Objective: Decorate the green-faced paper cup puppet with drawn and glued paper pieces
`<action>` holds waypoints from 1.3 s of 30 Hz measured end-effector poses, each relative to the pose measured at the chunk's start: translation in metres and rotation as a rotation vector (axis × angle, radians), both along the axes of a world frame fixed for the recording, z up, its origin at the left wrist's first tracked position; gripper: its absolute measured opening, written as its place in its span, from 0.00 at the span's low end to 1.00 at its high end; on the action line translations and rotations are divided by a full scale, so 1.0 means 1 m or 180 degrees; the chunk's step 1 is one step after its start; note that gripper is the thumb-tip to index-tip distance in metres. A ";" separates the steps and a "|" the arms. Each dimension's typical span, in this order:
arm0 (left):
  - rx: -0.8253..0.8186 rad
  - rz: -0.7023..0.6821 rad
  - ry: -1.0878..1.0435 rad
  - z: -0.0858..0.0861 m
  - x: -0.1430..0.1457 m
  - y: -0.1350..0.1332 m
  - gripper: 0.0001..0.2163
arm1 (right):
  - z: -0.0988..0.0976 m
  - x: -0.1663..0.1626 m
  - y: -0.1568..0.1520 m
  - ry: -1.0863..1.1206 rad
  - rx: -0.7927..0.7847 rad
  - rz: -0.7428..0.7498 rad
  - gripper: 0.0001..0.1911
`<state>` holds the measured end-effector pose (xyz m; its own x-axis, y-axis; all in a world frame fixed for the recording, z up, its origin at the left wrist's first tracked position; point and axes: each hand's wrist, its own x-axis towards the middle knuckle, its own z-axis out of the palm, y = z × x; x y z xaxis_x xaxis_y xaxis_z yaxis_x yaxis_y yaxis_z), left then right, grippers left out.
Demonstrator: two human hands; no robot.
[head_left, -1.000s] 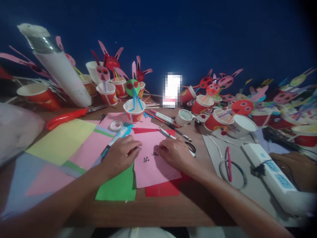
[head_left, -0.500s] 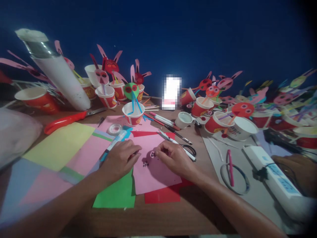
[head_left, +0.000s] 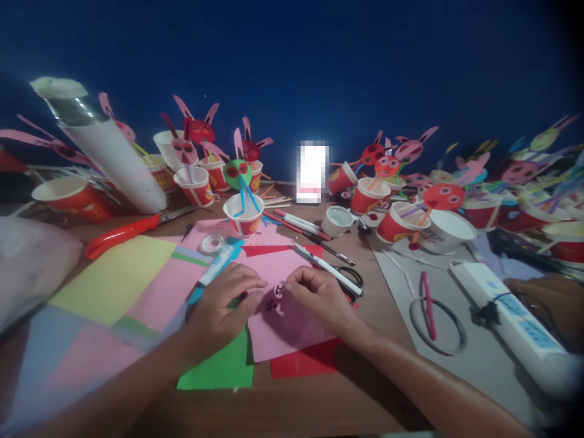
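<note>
Between the thumb and fingertips of my right hand [head_left: 317, 298] is a small round paper cutout [head_left: 279, 291] with a black drawing on it. Just left of it hovers my left hand [head_left: 230, 301], its fingers and thumb apart and nothing clearly held. Below both hands lies a pink paper sheet [head_left: 274, 340] bearing a similar black drawing [head_left: 271, 305]. Green paper [head_left: 221, 368] and red paper [head_left: 303, 362] stick out from under it. Beyond my right hand a white marker [head_left: 335, 272] rests beside black-handled scissors [head_left: 353, 277].
A paper cup with a green rabbit-eared figure [head_left: 243, 219] stands ahead, and more such cups line the back. Red-handled scissors [head_left: 123, 237], a tape roll [head_left: 212, 244] and coloured sheets [head_left: 114, 286] lie left. A power strip [head_left: 506, 316] is right, beside another person's hand [head_left: 547, 304].
The round cutout has shifted slightly left and turned in my right hand's fingers. My left hand's thumb and fingers have spread a little. The whole view has moved slightly.
</note>
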<state>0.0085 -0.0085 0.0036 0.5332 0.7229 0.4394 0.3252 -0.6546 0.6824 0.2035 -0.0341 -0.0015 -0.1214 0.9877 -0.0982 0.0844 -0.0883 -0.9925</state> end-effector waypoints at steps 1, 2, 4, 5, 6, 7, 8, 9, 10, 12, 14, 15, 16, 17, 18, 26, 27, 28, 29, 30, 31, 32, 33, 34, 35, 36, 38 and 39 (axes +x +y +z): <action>-0.0120 -0.0037 -0.0005 0.001 0.001 -0.002 0.07 | 0.000 -0.001 -0.001 -0.0008 -0.0009 0.0008 0.08; -0.0233 -0.0071 -0.0001 0.002 0.003 -0.003 0.06 | 0.000 -0.002 -0.001 -0.0007 -0.0029 0.0026 0.08; -0.0413 -0.0108 0.0017 0.003 0.006 -0.006 0.05 | 0.000 -0.004 -0.002 0.0017 -0.0075 0.0061 0.08; -0.0474 -0.0111 0.0019 0.004 0.007 -0.007 0.06 | 0.001 -0.005 -0.003 0.0032 -0.0093 0.0073 0.08; -0.0506 -0.0109 0.0009 0.004 0.008 -0.007 0.06 | 0.001 -0.005 -0.004 0.0051 -0.0110 0.0086 0.08; -0.0522 -0.0107 0.0002 0.004 0.009 -0.008 0.07 | 0.002 -0.006 -0.004 0.0086 -0.0134 0.0102 0.08; -0.0526 -0.0113 0.0001 0.004 0.009 -0.008 0.07 | 0.002 -0.006 -0.005 0.0137 -0.0171 0.0129 0.08; -0.0519 -0.0118 0.0002 0.004 0.009 -0.008 0.07 | 0.002 -0.006 -0.005 0.0198 -0.0217 0.0160 0.08; -0.0507 -0.0130 0.0007 0.003 0.009 -0.008 0.07 | 0.002 -0.006 -0.006 0.0258 -0.0258 0.0187 0.08; -0.0485 -0.0130 0.0030 0.003 0.009 -0.008 0.07 | 0.002 -0.005 -0.006 0.0349 -0.0351 0.0241 0.07; -0.0474 -0.0109 0.0042 0.003 0.009 -0.008 0.07 | 0.001 -0.004 -0.006 0.0420 -0.0454 0.0282 0.08; -0.0479 -0.0094 0.0049 0.003 0.010 -0.008 0.07 | 0.000 -0.003 -0.006 0.0454 -0.0501 0.0304 0.09; -0.0490 -0.0088 0.0062 0.004 0.010 -0.008 0.07 | 0.000 -0.002 -0.005 0.0479 -0.0536 0.0323 0.10; -0.0501 -0.0082 0.0077 0.004 0.010 -0.008 0.07 | 0.000 -0.002 -0.005 0.0482 -0.0551 0.0337 0.10; -0.0509 -0.0085 0.0095 0.004 0.011 -0.009 0.08 | 0.000 -0.002 -0.005 0.0461 -0.0534 0.0345 0.10; -0.0356 -0.0152 0.0303 0.001 0.008 -0.006 0.08 | 0.001 -0.001 -0.006 -0.0593 0.0269 0.0352 0.06; -0.0300 -0.0118 0.0320 0.001 0.006 -0.005 0.07 | 0.002 0.001 -0.005 -0.0782 0.0419 0.0327 0.06; -0.0228 -0.0062 0.0320 0.002 0.005 -0.003 0.07 | 0.002 0.002 -0.004 -0.0962 0.0551 0.0286 0.06; -0.0146 0.0015 0.0303 0.002 0.003 -0.001 0.06 | 0.003 0.004 -0.003 -0.1114 0.0655 0.0238 0.06; -0.0055 0.0107 0.0272 0.003 0.001 0.001 0.06 | 0.004 0.006 -0.001 -0.1234 0.0717 0.0179 0.06; 0.0033 0.0190 0.0240 0.003 0.000 0.002 0.05 | 0.005 0.009 0.000 -0.1334 0.0734 0.0125 0.06; 0.0115 0.0240 0.0209 0.003 -0.001 0.004 0.05 | 0.005 0.011 0.002 -0.1421 0.0716 0.0079 0.06; 0.0180 0.0248 0.0190 0.002 -0.002 0.004 0.05 | 0.006 0.014 0.003 -0.1500 0.0669 0.0058 0.07; 0.0228 0.0224 0.0187 0.002 -0.003 0.005 0.05 | 0.006 0.016 0.003 -0.1576 0.0606 0.0059 0.07; 0.0255 0.0178 0.0206 0.001 -0.004 0.004 0.05 | 0.006 0.017 0.003 -0.1647 0.0540 0.0071 0.08; 0.0268 0.0116 0.0233 0.001 -0.004 0.004 0.05 | 0.006 0.019 0.002 -0.1716 0.0471 0.0105 0.08; 0.0267 -0.0007 0.0291 0.001 -0.003 0.001 0.05 | 0.006 0.020 -0.001 -0.1870 0.0372 0.0239 0.10; 0.0271 -0.0102 0.0326 0.002 -0.003 -0.001 0.06 | 0.005 0.019 -0.003 -0.1991 0.0361 0.0321 0.11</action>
<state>0.0056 -0.0094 0.0051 0.6007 0.6672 0.4405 0.3685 -0.7200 0.5881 0.2230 -0.0372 0.0036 -0.1679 0.9828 -0.0763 0.6526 0.0528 -0.7558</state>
